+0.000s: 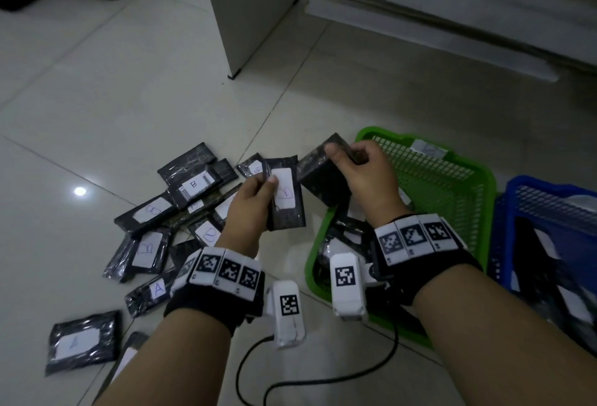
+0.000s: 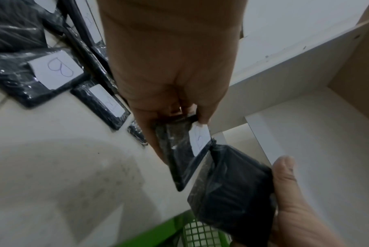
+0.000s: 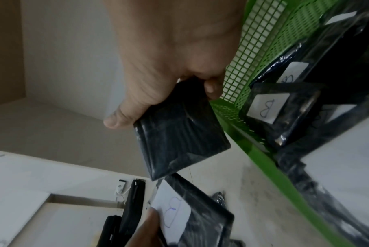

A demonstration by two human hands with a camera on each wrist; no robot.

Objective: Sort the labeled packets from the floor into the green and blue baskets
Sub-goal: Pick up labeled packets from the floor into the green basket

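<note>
We count two baskets on the floor: a green basket [image 1: 436,176] and, touching its right side, a blue basket [image 1: 549,205], both already containing packets. Roughly a dozen dark packets [image 1: 151,215] lie heaped on the floor to the left. Our left hand [image 1: 248,205] pinches a packet labelled B [image 1: 286,194], thumb on its label. Our right hand [image 1: 361,173] grips an unlabelled-side packet [image 1: 319,173], fingers [image 1: 358,150] curled over its top edge, beside the green basket's left rim.

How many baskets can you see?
2. The green basket sits on the floor just beyond the right hand; the blue basket stands right beside it, partly cut off by the picture's edge.
</note>
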